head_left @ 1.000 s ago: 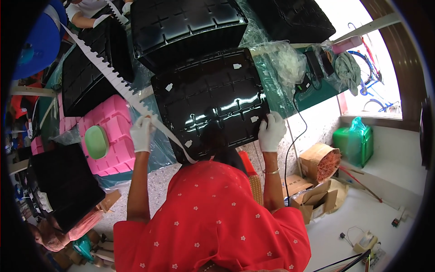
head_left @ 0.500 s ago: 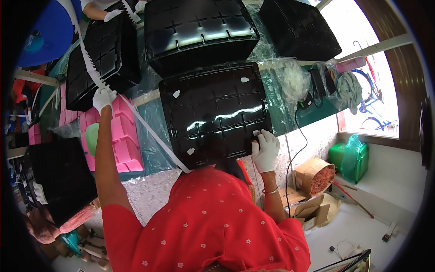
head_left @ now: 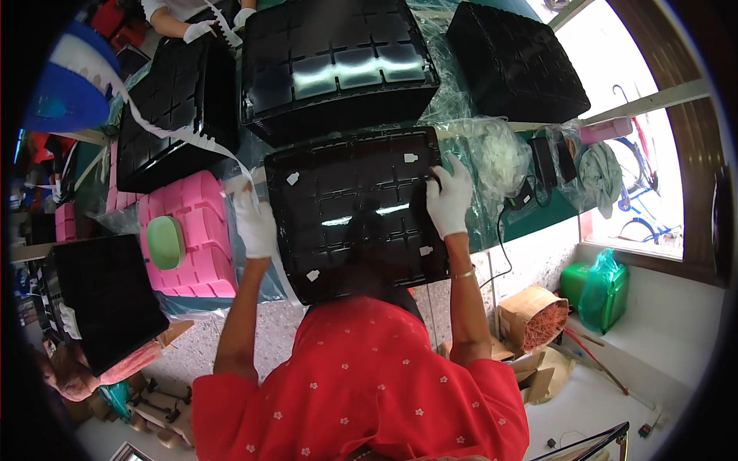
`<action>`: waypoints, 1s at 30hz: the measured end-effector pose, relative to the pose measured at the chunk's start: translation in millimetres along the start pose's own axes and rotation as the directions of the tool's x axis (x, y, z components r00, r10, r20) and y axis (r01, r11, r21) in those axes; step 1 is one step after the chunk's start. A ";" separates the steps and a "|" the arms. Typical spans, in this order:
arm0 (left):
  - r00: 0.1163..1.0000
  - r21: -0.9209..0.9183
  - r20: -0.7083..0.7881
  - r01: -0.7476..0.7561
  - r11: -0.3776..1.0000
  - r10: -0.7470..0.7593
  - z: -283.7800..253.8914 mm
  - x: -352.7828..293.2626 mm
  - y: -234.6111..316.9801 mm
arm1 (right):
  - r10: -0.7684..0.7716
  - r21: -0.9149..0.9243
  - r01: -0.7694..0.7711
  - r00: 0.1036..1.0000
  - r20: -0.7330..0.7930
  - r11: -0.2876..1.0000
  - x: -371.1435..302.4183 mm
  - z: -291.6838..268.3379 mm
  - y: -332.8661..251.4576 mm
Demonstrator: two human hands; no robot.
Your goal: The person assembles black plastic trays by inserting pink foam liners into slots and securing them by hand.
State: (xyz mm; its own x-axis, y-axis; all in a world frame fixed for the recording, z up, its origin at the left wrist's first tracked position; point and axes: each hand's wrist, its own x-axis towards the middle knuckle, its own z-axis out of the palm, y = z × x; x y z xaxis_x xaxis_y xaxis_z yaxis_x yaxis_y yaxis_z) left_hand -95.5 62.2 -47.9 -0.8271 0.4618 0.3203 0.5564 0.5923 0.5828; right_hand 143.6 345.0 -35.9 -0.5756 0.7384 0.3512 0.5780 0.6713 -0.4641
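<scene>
A black plastic crate [head_left: 354, 253] lies with its ribbed face up in front of me, small white tabs near its corners. My left hand [head_left: 256, 223], in a white glove, is beside the crate's upper left edge, its fingers closed on a white notched strip [head_left: 165, 131]. That strip runs from the blue tub [head_left: 65, 96] at the far left to my fingers, and more of it hangs along the crate's left side. At the crate's upper right edge is my gloved right hand [head_left: 450, 201], fingers stretched upward and thumb side touching the rim.
More black crates stand behind, one large [head_left: 338, 69], one at right [head_left: 519, 65]. Pink foam-like blocks [head_left: 200, 200] bear a green dish [head_left: 165, 243] on the left. Crumpled clear plastic [head_left: 500, 154] and a black cable [head_left: 503, 246] lie right. A co-worker's gloved hands are at the top.
My left hand has moved right and down, from the pink blocks to the crate's left edge, bringing the strip. My right hand has moved up from the lower right tab along the crate's edge.
</scene>
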 end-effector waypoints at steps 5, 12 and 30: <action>0.864 -0.185 0.261 -0.394 0.900 0.431 17.1 -19.6 113.3 | -0.022 -0.094 0.037 0.987 0.158 0.995 30.7 36.7 11.5; 0.686 -0.116 0.460 -0.584 0.804 0.564 121.5 19.0 172.0 | -0.058 -0.148 0.098 0.965 0.257 0.984 40.4 38.4 13.6; 0.494 -0.008 0.618 -0.774 0.634 0.611 158.1 60.4 181.9 | -0.028 0.101 0.019 0.996 0.089 0.995 21.0 50.2 39.8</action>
State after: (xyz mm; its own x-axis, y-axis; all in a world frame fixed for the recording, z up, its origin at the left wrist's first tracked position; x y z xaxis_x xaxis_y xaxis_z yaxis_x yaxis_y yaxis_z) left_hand -31.7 302.2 -40.6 -0.0194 0.9984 0.0531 0.9917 0.0125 0.1277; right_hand 125.5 384.0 -87.8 -0.6407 0.7106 0.2907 0.5057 0.6755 -0.5366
